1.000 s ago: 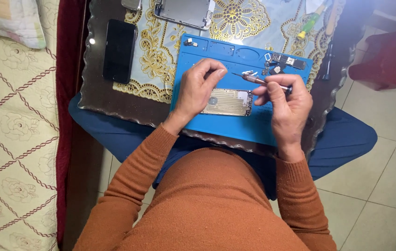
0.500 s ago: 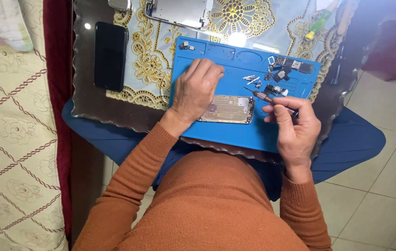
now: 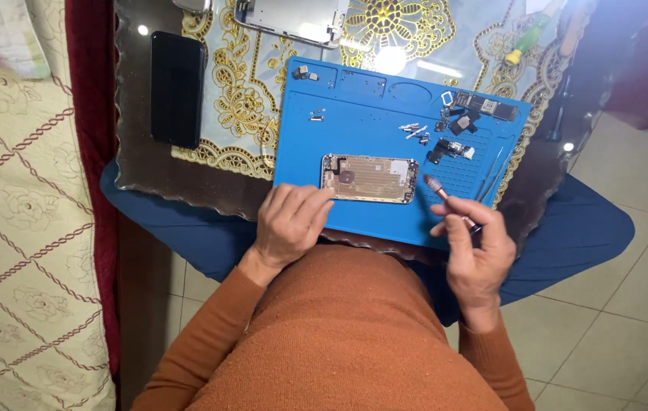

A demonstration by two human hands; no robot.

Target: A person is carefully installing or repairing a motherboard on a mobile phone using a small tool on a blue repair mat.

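Two hands [image 3: 385, 236], one screwdriver [image 3: 450, 204], one phone housing [image 3: 370, 178]

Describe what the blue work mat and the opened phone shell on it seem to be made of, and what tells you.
Blue work mat: probably silicone or rubber; matte, uniformly coloured, with moulded compartments along its far edge.
Opened phone shell: probably metal; pale gold, faintly shiny, thin-walled.

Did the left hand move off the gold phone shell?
Yes. The left hand slid toward the body, off the shell to the blue mat's near edge, fingertips just touching the shell's corner.
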